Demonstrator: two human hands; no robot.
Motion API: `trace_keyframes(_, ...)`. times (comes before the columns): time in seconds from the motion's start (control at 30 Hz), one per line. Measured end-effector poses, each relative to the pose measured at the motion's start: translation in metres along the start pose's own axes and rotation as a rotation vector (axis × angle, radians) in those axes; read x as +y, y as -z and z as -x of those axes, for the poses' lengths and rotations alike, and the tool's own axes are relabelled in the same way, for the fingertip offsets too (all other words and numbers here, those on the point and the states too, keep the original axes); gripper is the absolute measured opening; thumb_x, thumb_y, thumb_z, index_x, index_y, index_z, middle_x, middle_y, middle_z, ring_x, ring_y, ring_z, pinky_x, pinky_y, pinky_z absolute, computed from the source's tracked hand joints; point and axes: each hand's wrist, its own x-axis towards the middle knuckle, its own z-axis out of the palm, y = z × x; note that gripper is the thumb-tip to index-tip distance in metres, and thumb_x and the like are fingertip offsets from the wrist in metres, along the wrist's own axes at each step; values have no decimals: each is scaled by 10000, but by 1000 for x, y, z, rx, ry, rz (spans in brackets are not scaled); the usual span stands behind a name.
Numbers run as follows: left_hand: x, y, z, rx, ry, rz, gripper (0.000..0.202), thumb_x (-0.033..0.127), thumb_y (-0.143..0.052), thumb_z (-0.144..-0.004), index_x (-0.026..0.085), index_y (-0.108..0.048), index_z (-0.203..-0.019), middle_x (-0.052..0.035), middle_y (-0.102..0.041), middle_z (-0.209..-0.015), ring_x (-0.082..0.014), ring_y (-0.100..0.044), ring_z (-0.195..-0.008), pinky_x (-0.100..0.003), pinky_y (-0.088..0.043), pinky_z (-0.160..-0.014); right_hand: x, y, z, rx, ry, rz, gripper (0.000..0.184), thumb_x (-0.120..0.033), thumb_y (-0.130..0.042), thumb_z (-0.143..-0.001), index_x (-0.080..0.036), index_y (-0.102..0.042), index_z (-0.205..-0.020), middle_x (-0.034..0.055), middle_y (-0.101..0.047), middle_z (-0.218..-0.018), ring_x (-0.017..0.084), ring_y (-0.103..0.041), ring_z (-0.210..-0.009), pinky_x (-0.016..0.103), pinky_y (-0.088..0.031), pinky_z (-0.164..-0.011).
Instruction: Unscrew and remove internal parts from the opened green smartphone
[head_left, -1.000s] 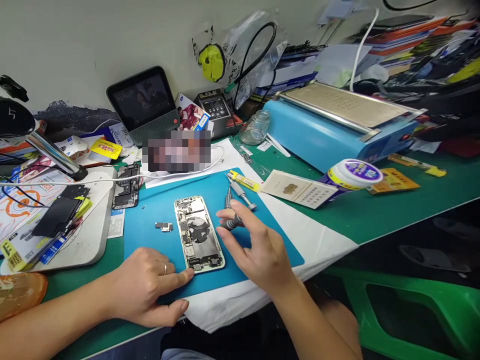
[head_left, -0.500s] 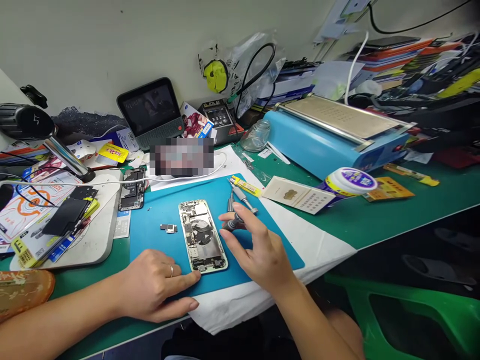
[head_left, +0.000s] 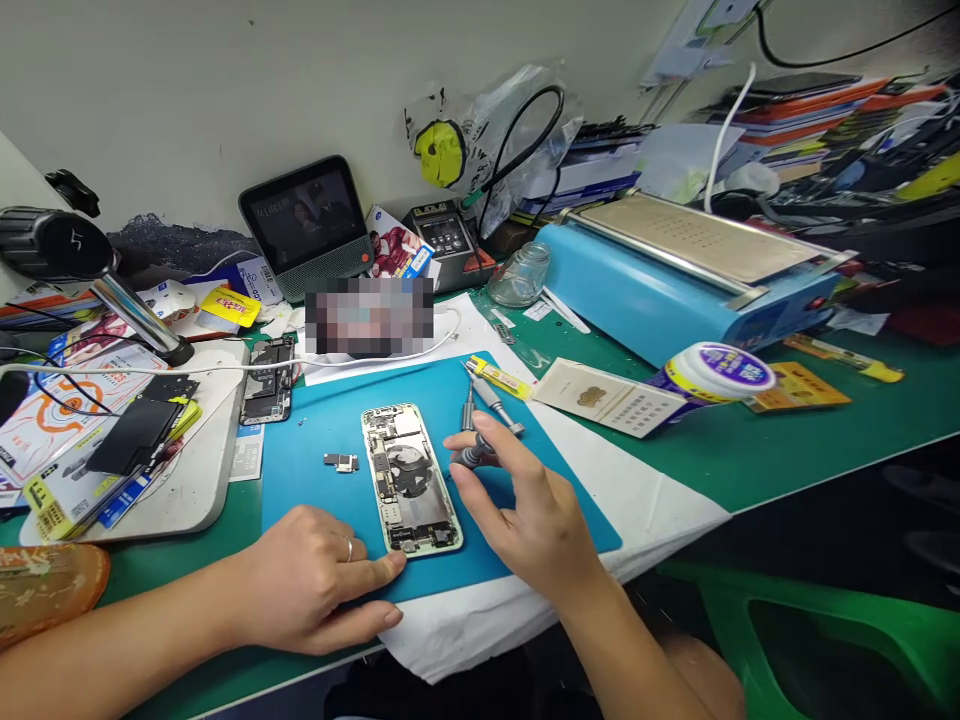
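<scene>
An opened phone [head_left: 411, 478] lies on a blue mat [head_left: 300, 500], its inner parts facing up. The index fingertip of my left hand [head_left: 319, 580] touches the phone's near left corner. That hand holds nothing; its index finger and thumb are stretched apart, the other fingers curled. Between the thumb and fingers of my right hand [head_left: 536, 515] is a dark grey screwdriver [head_left: 471, 456], just right of the phone; its tip is hard to make out. Two more screwdrivers, a slim one [head_left: 468, 408] and a silver one [head_left: 496, 405], lie beyond it. A small phone part [head_left: 342, 462] sits left of the phone.
Another opened phone [head_left: 267, 380] lies beside a white lamp base [head_left: 217, 470] piled with packets. Behind the mat stand a screen device [head_left: 307, 220] and a glass jar [head_left: 519, 275]. To the right are a blue heating plate machine [head_left: 637, 290], a white tub [head_left: 724, 372] and a card [head_left: 600, 395].
The camera view has shifted slightly, so the scene sits a little further right. Both hands keep the same places about the phone, and the screwdriver stays in my right hand.
</scene>
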Motion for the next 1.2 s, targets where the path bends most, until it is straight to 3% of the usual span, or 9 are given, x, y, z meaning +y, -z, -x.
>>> trace_keyframes(0.13, 0, 1, 0, -8, -2, -1, 432, 356, -355, -1142, 95, -695, -1187, -1, -645, -607, -161, -591, -487, -345, -358, -449, 3, -2, 4, 19, -19, 0, 714, -86, -626, -1005, -198, -320, -1640, 129, -778, -1102, 227, -801, -943, 348, -712, -783)
trace_keyframes(0.3, -1, -1, 2, -18, -6, 18, 395, 355, -410, -1128, 99, -703, -1196, -18, -679, -637, -164, -635, -517, -322, -418, -480, 4, -2, 9, 49, -66, 7, 758, -108, -647, -1001, -291, -289, -1643, 111, -764, -1200, 222, -801, -943, 360, -718, -766)
trace_keyframes(0.53, -4, -2, 1, 22, -25, 16, 329, 289, -460, -1111, 95, -711, -1197, -5, -666, -627, -150, -622, -506, -299, -410, -471, 2, 1, 9, 80, -127, -33, 736, -117, -670, -990, -296, -320, -1612, 72, -775, -1130, 211, -786, -901, 362, -710, -767)
trace_keyframes(0.77, -4, -3, 0, 63, -46, 6, 293, 255, -493, -1092, 87, -708, -1200, 2, -656, -627, -138, -608, -510, -290, -401, -477, 3, 1, 13, 90, -132, 46, 717, -170, -681, -996, -325, -324, -1599, 87, -758, -1285, 208, -791, -867, 353, -710, -730)
trace_keyframes(0.97, -4, -4, 1, 78, -18, -6, 297, 249, -497, -1093, 83, -672, -1265, 20, -656, -640, -148, -600, -503, -309, -409, -474, 3, 0, 11, 103, -145, 18, 662, -160, -692, -987, -306, -387, -1557, 88, -766, -1215, 206, -786, -860, 360, -705, -744)
trace_keyframes(1.1, -6, -4, 2, 70, 22, -22, 311, 275, -495, -1091, 85, -684, -1248, 11, -664, -657, -152, -620, -521, -304, -439, -485, 2, 0, 7, 195, -211, -120, 524, -134, -690, -974, -283, -445, -1413, 36, -732, -1051, 187, -774, -861, 345, -691, -731)
trace_keyframes(1.2, -6, -5, 2, 62, 26, -25, 303, 283, -502, -1091, 99, -705, -1221, 10, -665, -652, -148, -625, -521, -296, -438, -488, 2, 0, 5, 275, -233, -136, 464, -107, -683, -969, -288, -412, -1299, 21, -720, -1046, 182, -782, -907, 310, -674, -700)
